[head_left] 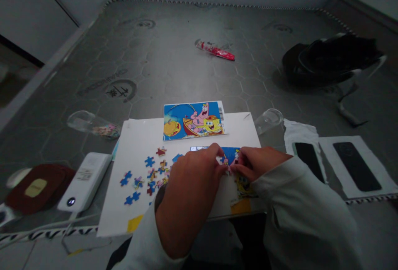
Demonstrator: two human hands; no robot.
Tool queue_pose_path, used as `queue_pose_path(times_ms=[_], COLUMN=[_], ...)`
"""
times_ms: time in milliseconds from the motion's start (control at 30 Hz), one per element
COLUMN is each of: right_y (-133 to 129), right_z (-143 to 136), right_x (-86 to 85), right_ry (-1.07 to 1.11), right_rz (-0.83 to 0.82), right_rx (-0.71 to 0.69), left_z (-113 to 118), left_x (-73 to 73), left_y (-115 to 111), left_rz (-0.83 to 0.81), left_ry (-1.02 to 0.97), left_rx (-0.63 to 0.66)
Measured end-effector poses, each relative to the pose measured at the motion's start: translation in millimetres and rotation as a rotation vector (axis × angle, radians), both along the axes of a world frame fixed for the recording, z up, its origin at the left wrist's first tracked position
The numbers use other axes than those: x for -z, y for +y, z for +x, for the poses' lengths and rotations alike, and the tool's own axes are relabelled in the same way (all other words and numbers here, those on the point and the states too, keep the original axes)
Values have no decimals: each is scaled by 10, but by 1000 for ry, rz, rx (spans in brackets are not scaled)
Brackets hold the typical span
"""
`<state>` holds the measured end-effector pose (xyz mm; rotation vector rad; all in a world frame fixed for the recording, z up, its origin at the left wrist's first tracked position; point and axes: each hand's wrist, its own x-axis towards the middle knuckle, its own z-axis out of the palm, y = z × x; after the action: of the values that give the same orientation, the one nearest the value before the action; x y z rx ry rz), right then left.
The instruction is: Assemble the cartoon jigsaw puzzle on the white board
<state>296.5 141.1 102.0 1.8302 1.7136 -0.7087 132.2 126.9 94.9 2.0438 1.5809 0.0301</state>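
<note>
My left hand [190, 183] is closed, thumb and index finger pinching at a small jigsaw piece [224, 160] in the middle of the white board. My right hand [261, 161] meets it from the right, its fingertips pinched at the edge of the same small patch. Between and behind the hands lies a partly assembled cartoon puzzle [229, 151] with a blue top. A yellow character section [244, 185] shows below my right fingers. My hands cover much of the puzzle. Several loose jigsaw pieces [149, 162] lie left of my left hand.
A reference picture card [192, 121] lies at the back of the white board [139, 131]. Around it are two clear tubes [82, 121] [270, 119], a white power bank [85, 181], a brown case [40, 189], phones [357, 166], a red packet [217, 51] and a black bag [329, 61].
</note>
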Motion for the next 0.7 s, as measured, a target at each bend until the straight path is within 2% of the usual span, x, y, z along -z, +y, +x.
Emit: queue_pose_path(times_ms=[200, 500, 700], right_y=[-6, 7, 9], right_z=[-24, 29, 17], right_x=[-28, 33, 34], right_ry=[-8, 17, 21], right_rz=[-25, -12, -17], right_rx=[2, 1, 21], left_z=[-124, -26, -19], left_x=[21, 28, 38], left_y=[24, 2, -7], left_rz=[42, -27, 0], left_ry=[-38, -83, -67], left_rx=[33, 79, 69])
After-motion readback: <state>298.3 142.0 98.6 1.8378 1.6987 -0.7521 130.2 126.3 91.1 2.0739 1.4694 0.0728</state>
